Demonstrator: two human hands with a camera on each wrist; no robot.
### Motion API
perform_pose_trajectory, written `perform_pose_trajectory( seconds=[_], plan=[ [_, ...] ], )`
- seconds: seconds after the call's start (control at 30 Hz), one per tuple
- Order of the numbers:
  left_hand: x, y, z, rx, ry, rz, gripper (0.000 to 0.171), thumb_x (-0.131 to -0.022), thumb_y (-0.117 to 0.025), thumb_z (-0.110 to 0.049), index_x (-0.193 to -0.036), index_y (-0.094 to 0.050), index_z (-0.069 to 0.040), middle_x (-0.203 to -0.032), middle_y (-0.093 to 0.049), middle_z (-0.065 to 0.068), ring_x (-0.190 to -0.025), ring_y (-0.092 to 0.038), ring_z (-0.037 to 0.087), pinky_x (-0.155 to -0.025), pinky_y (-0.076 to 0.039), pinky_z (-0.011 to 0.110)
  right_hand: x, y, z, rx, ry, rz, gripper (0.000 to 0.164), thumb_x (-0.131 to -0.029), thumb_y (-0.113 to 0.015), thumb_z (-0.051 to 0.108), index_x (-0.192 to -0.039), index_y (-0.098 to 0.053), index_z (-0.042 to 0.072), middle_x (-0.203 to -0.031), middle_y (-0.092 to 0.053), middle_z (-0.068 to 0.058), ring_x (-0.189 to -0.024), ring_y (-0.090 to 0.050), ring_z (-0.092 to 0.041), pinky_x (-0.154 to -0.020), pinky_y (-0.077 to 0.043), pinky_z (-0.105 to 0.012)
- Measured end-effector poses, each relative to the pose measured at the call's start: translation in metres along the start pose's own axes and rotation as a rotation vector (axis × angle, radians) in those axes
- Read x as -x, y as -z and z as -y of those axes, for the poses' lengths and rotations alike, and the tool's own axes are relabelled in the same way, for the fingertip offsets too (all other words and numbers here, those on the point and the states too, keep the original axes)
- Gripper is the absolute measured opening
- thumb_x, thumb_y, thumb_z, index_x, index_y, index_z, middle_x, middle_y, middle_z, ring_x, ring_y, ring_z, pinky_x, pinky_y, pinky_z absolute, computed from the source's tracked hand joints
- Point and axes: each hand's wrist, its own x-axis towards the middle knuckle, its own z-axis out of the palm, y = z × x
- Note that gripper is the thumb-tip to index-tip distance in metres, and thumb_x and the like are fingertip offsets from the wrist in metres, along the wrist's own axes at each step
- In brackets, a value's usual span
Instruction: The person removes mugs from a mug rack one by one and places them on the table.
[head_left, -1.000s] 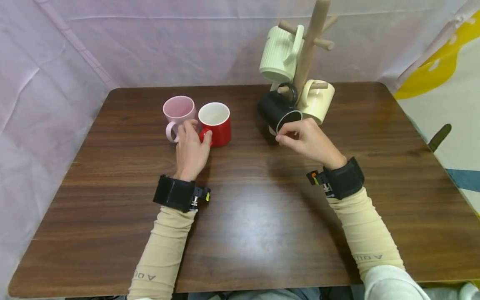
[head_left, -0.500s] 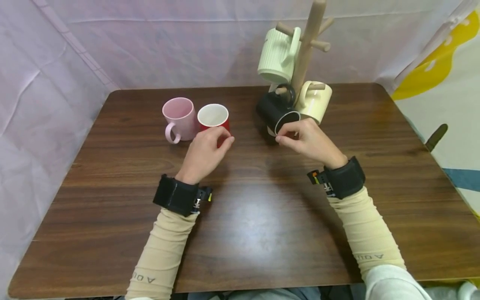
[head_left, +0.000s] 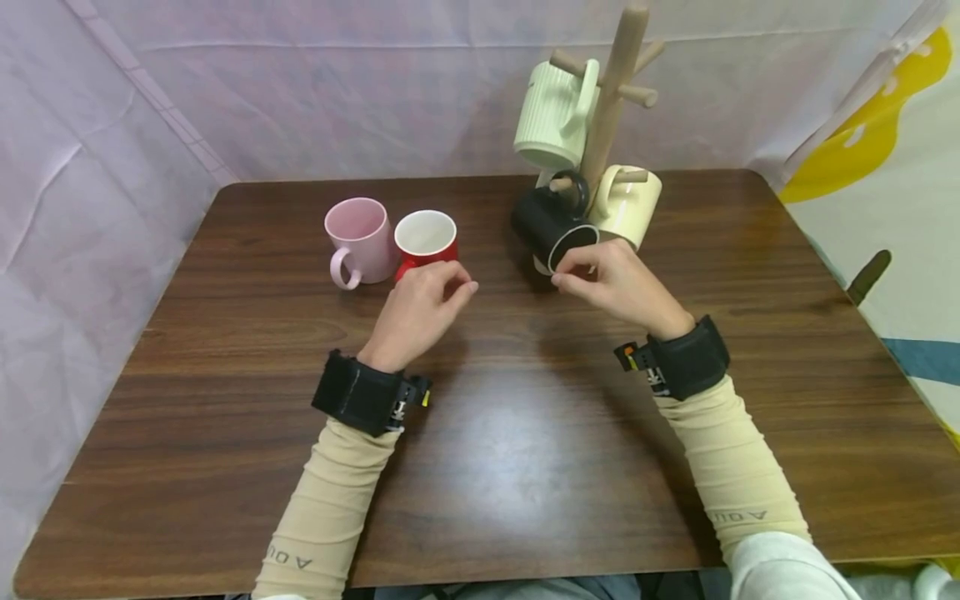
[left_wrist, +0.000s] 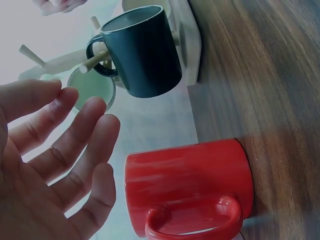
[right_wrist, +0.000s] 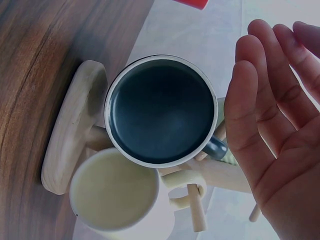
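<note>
My left hand hovers in front of the red mug, fingers loosely bent and holding nothing. That mug stands upright, white inside, its handle toward me. Just left of it is the pink mug, also upright. On the wooden mug tree a black mug hangs tilted by its handle from a low peg. My right hand is in front of the black mug's mouth; the right wrist view shows its relaxed fingers apart from the mug and holding nothing.
A pale green ribbed mug hangs from an upper peg of the tree. The cream mug hangs low on the right side. A bare peg juts toward the front. White cloth stands behind the brown table.
My left hand has left the spot between the pink and red mugs and moved right, in front of the red mug. The right hand has stayed about where it was.
</note>
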Motion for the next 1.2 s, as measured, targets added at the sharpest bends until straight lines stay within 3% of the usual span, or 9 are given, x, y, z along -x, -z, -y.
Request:
perform_pose_trajectory(
  seconds=[0.93, 1.2],
  plan=[
    [-0.0012, -0.0032, 0.0001, -0.002, 0.010, -0.003, 0.012, -0.097, -0.069, -0.015, -0.099, -0.073, -0.005, -0.094, -0.073, 0.008, -0.081, -0.062, 0.023, -0.076, -0.050, 0.039, -0.0013, 0.0011, 0.0026, -0.004, -0.028, -0.023, 0.009, -0.091, -0.071, 0.002, -0.084, -0.075, 0.007, -0.077, -0.071, -0.001, -0.064, -0.061, -0.012, -0.060, -0.046, -0.018],
    [-0.0025, -0.0040, -0.0004, 0.032, -0.011, -0.072, 0.010, -0.096, -0.068, -0.011, -0.100, -0.071, -0.003, -0.096, -0.073, 0.009, -0.086, -0.066, 0.024, -0.081, -0.050, 0.040, -0.0017, 0.0004, 0.0032, -0.008, -0.015, -0.022, 0.009, -0.091, -0.071, 0.002, -0.084, -0.075, 0.006, -0.077, -0.071, -0.001, -0.063, -0.061, -0.012, -0.059, -0.046, -0.017]
  ],
)
